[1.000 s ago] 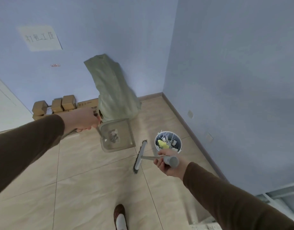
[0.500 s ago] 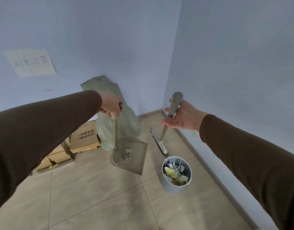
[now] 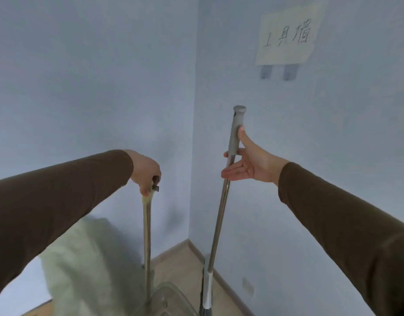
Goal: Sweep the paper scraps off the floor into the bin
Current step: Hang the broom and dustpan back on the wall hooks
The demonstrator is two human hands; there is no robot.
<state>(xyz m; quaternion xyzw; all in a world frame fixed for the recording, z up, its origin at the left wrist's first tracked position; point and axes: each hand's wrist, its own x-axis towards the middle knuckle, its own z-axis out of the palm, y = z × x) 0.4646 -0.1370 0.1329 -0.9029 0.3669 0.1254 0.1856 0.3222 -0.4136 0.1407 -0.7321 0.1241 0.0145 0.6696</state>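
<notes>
1. Broom [image 3: 221,201] stands almost upright in the room corner, its long axis running from the grey grip at 12 o'clock down to the head at 6 o'clock, at the bottom edge of the view. The handle leans a little toward the right wall.
2. The right hand [image 3: 249,165] is at 3 o'clock of the handle. The fingers are straight and spread wide and pass behind the shaft, and the thumb lies along the grey grip; this looks like a light support, not a firm grasp.
3. The dustpan [image 3: 147,247] is at 9 o'clock of the broom, near it but apart. Its handle is upright, and the clear pan shows only partly at the bottom edge.
4. The left hand [image 3: 146,174] grips the top of the dustpan handle with curled fingers.
5. The bin and the paper scraps are not in view, so it cannot be told where they lie.
6. Judging from the corner and the open right hand, both tools seem to be being parked; the coming move depends on the broom leaning to the wall at 3 o'clock, not falling toward the dustpan.
7. A paper sign [image 3: 287,35] on the right wall, at 1 o'clock, carries handwritten Chinese characters, probably "工具墙". Two grey hooks [image 3: 278,71] sit just under it.
8. A pale green sack [image 3: 82,258] leans on the left wall at 7 o'clock.
</notes>
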